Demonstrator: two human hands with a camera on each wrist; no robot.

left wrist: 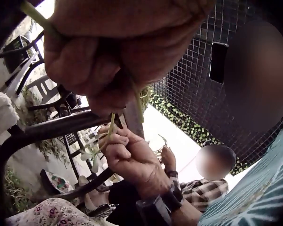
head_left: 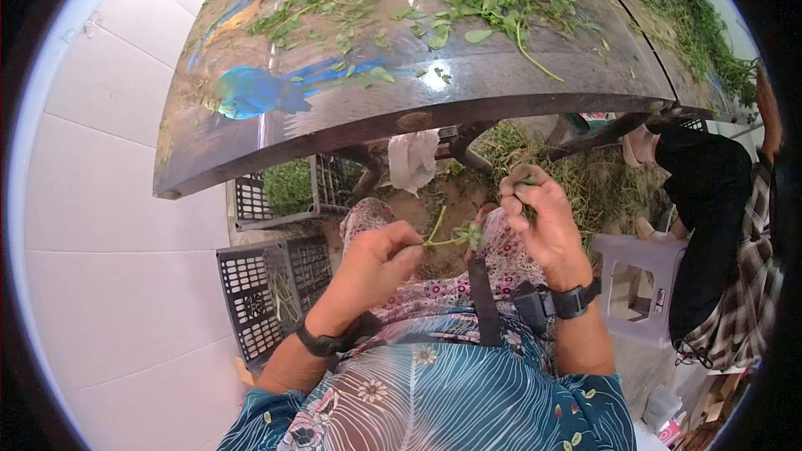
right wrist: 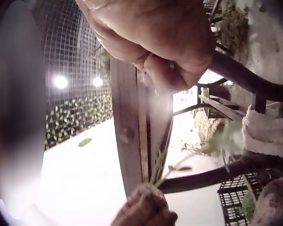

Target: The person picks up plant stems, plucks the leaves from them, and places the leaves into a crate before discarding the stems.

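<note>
My left hand [head_left: 378, 260] pinches a thin green stem [head_left: 441, 242] between thumb and fingertips. The stem forks, and small leaves [head_left: 474, 236] sit at its end, pointing toward the right hand. My right hand [head_left: 545, 215] is raised a short way to the right, its fingers bent inward. Bits of green leaf [head_left: 530, 181] show at its fingertips, mostly covered by the fingers. In the right wrist view, the left hand [right wrist: 146, 207] appears low with the forked stem [right wrist: 161, 176] rising from it.
A dark tabletop [head_left: 334, 129] strewn with leafy greens [head_left: 501, 0] stands in front. Black crates [head_left: 251, 305] are at the left, with cut plants on the floor [head_left: 589, 192] beneath. A white cloth [head_left: 413, 160] hangs under the edge. Another person sits at the right beside a grey stool [head_left: 639, 284].
</note>
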